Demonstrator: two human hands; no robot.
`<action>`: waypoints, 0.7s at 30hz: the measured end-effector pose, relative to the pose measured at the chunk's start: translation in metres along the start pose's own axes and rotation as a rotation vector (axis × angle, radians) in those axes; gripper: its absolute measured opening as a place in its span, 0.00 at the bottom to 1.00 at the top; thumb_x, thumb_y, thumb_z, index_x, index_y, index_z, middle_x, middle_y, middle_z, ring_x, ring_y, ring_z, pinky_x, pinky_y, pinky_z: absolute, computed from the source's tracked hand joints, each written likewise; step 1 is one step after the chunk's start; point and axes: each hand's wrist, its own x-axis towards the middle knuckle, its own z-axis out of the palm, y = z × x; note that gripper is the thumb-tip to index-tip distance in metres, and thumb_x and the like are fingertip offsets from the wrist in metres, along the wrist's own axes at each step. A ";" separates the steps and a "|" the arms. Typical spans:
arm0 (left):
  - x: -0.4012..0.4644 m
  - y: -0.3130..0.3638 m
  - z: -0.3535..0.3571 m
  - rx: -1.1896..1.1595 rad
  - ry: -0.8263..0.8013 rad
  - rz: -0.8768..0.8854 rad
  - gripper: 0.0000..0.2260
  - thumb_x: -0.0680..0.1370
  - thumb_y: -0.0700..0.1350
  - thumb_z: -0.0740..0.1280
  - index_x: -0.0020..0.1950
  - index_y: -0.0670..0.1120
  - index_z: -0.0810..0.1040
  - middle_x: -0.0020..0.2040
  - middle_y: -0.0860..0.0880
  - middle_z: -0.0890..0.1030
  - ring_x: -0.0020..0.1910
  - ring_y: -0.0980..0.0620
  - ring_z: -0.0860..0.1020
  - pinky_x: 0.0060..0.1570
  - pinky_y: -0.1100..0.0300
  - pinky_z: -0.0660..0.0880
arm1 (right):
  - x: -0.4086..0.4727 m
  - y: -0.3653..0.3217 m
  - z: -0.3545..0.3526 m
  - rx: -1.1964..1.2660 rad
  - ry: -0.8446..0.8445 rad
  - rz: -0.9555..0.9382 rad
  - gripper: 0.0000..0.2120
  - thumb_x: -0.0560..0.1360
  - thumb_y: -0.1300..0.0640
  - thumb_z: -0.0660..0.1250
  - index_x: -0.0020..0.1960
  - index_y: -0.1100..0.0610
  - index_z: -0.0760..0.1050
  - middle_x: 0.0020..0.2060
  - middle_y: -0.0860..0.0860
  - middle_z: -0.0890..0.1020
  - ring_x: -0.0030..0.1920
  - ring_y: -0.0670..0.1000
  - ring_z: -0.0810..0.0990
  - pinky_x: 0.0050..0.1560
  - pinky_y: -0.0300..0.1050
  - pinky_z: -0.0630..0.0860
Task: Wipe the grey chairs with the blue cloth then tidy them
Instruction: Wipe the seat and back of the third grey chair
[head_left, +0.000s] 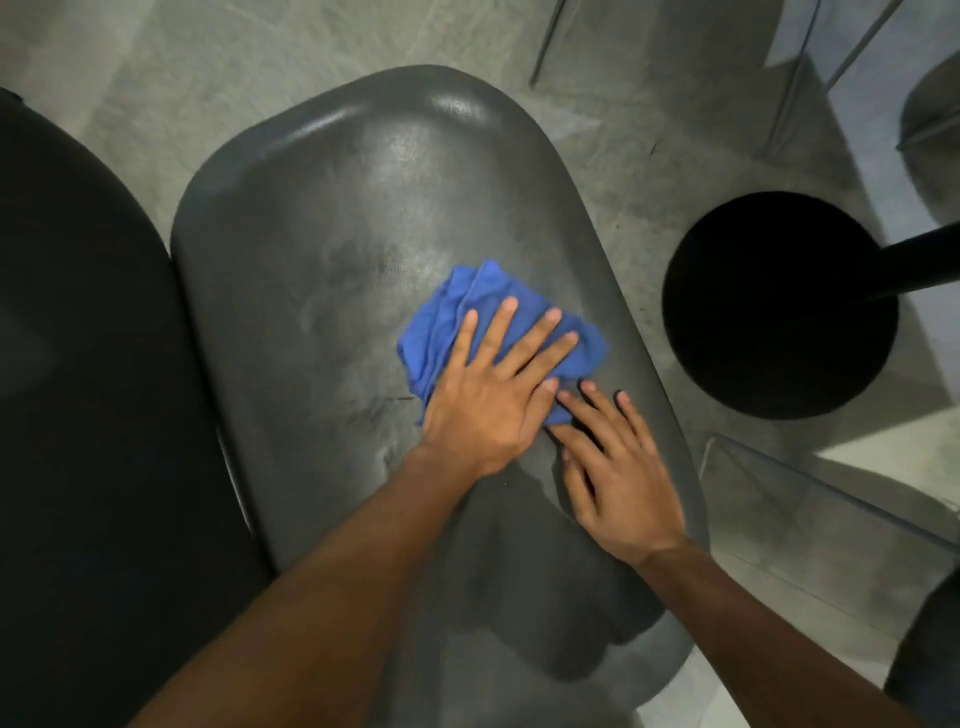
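Fingers (511, 332) of left hand (488, 405) splayed flat, pressing crumpled blue cloth (441, 332) onto grey chair (337, 234) seat, right of centre (near its right edge). Right hand (618, 478) flat alongside, fingertips touching cloth. Cloth's long axis runs diagonally. Darker chair (78, 364) abuts left.

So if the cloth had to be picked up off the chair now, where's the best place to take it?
Probably the bunched far-left corner of the cloth, coming from above. The left hand lies flat on its near part and the right hand touches its near right edge, so only those raised folds, clear of the chair, stand free.
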 end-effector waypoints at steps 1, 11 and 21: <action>-0.017 -0.009 -0.001 0.004 0.009 -0.009 0.22 0.87 0.54 0.53 0.82 0.55 0.62 0.82 0.53 0.60 0.83 0.42 0.55 0.77 0.35 0.56 | -0.001 0.001 -0.002 0.041 0.028 -0.003 0.18 0.77 0.60 0.59 0.63 0.58 0.80 0.69 0.55 0.77 0.76 0.57 0.68 0.75 0.62 0.64; -0.049 -0.004 -0.037 -0.303 0.198 -0.477 0.23 0.85 0.55 0.54 0.80 0.53 0.68 0.83 0.50 0.61 0.83 0.45 0.52 0.80 0.40 0.51 | 0.075 -0.055 -0.037 0.243 0.266 0.045 0.14 0.74 0.60 0.61 0.54 0.57 0.82 0.53 0.53 0.82 0.57 0.57 0.79 0.59 0.53 0.73; -0.152 0.004 0.001 -0.076 0.118 -1.058 0.25 0.84 0.54 0.54 0.82 0.51 0.63 0.83 0.47 0.59 0.83 0.41 0.54 0.80 0.39 0.51 | 0.102 -0.064 0.046 -0.227 -0.181 -0.162 0.27 0.82 0.41 0.53 0.79 0.48 0.63 0.79 0.47 0.64 0.80 0.55 0.58 0.78 0.64 0.53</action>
